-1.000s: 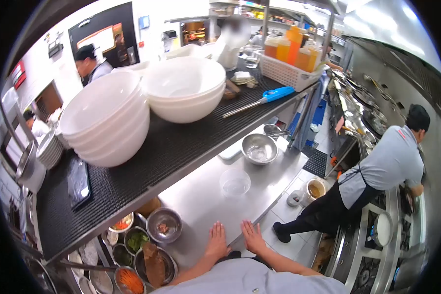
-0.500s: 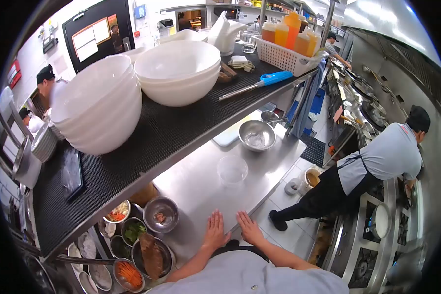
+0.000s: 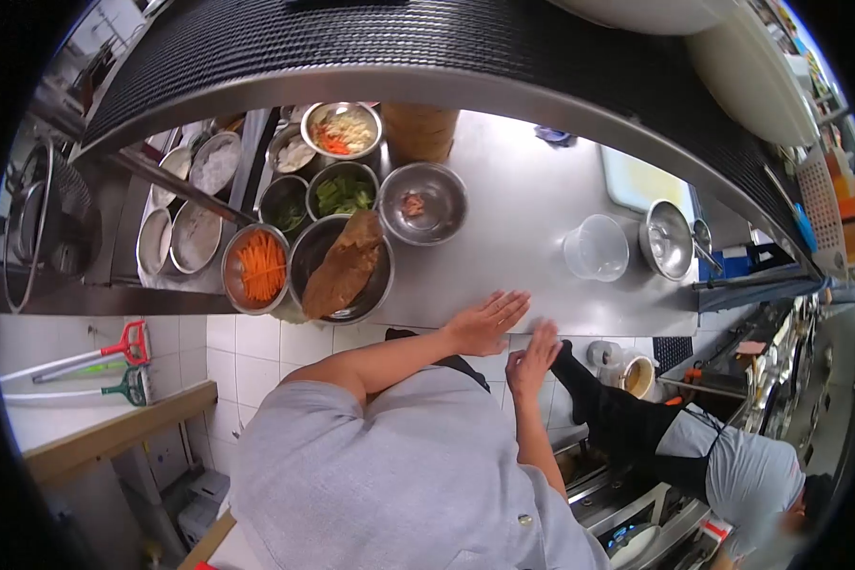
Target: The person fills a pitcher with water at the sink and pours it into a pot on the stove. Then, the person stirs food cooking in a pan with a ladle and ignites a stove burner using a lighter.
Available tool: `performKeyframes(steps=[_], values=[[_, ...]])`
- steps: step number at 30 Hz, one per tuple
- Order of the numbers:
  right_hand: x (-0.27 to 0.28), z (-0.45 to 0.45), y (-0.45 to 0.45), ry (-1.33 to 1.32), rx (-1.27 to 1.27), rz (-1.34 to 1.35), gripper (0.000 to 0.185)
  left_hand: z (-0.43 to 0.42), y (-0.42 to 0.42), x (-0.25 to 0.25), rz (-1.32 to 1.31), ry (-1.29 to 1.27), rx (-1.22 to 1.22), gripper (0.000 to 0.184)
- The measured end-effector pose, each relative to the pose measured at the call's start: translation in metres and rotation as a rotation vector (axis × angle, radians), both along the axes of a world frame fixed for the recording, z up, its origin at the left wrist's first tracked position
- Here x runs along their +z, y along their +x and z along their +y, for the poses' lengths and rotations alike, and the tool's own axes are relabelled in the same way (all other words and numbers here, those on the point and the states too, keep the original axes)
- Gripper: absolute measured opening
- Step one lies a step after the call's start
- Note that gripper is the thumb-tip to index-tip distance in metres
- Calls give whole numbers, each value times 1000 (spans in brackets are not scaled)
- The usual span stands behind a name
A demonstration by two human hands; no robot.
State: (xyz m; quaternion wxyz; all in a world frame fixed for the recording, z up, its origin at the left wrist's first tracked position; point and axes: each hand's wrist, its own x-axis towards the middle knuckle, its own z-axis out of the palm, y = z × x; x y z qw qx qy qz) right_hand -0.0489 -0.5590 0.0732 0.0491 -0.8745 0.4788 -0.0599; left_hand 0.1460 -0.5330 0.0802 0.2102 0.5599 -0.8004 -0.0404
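My left hand (image 3: 489,323) is at the front edge of the steel counter (image 3: 532,275), its fingers stretched out, holding nothing. Just right of it, my right hand (image 3: 535,361) is raised by the edge, slightly blurred, with fingers extended and nothing visible in it. Up and left of my hands stands a metal bowl (image 3: 452,220) with a few small pinkish pieces inside. A clear plastic tub (image 3: 597,249) sits farther right. Beyond it a metal bowl (image 3: 668,239) rests beside a ladle (image 3: 703,237).
Shredded carrots (image 3: 261,268), leafy greens (image 3: 344,196) and a large brown slab (image 3: 342,271) fill bowls at left. A black-matted shelf (image 3: 399,47) overhangs the counter. A white cutting board (image 3: 641,179) lies at back right. A co-worker (image 3: 746,465) leans at the stoves on the right.
My view has swung left and down, bringing the food bowls to the centre left. My hands, formerly both flat on the counter edge, are now closer together, and the right is raised.
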Motion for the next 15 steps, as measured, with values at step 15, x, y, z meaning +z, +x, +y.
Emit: performKeyframes(steps=[15], values=[[0,-7,2,85,30,-11,86,7,-9,14,4,-19,121,84]])
